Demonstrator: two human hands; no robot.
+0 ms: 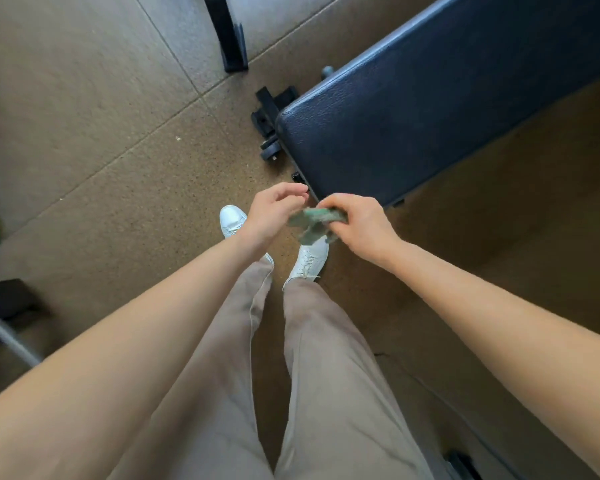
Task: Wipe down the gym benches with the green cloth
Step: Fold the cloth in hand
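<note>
Green cloth (315,226) bunched in the right hand's (359,227) grip; left hand (273,216) loose and released beside it, near the bench (430,116).

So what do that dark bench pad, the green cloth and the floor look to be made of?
Bench pad: probably navy vinyl or faux leather; pebbled grain, soft sheen.
Green cloth: soft fabric, matte, crumpled in folds; fibre unclear.
Floor: likely rubber tiles; matte brown, speckled, straight seams.
</note>
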